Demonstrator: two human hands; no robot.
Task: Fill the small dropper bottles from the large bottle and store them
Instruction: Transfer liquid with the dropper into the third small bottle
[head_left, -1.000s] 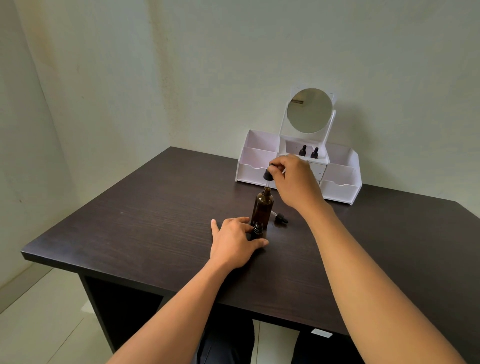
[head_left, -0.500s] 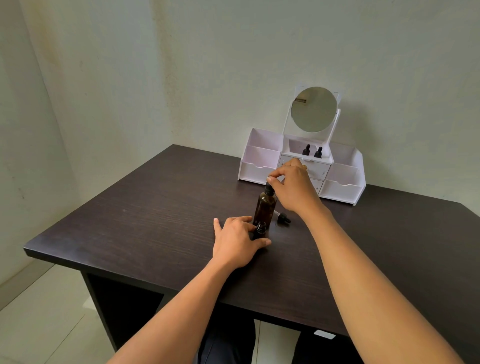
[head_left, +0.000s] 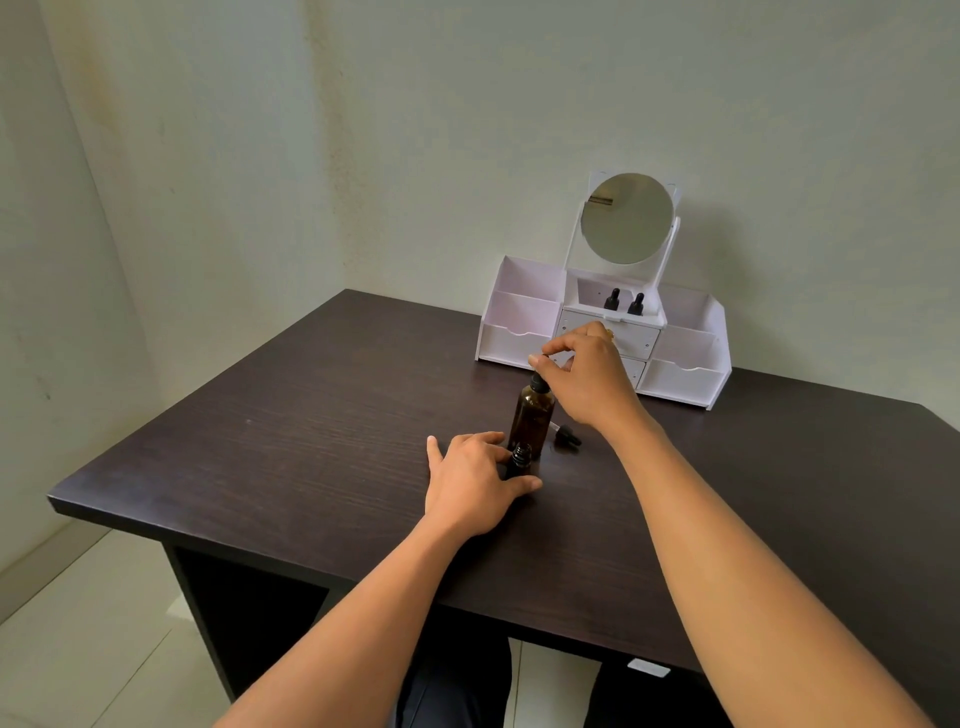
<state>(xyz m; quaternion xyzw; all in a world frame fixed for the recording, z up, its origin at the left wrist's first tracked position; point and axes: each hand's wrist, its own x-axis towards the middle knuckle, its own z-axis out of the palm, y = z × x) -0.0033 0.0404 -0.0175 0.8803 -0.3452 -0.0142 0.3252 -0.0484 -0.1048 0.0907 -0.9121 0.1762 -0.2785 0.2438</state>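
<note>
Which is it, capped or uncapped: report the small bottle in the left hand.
Uncapped. The small bottle, gripped by the left hand, shows a bare neck; a dropper cap lies loose on the table nearby.

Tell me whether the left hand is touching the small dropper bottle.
Touching. The head view shows the left hand with thumb and forefinger wrapped round the small dropper bottle at its base.

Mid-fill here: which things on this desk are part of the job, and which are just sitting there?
In the job: large amber bottle; its dropper, pinched by the right hand; open small bottle, held by the left hand; loose dropper cap on the table; two stored bottles in the white organizer.
Just there: round mirror; organizer's drawers.
</note>
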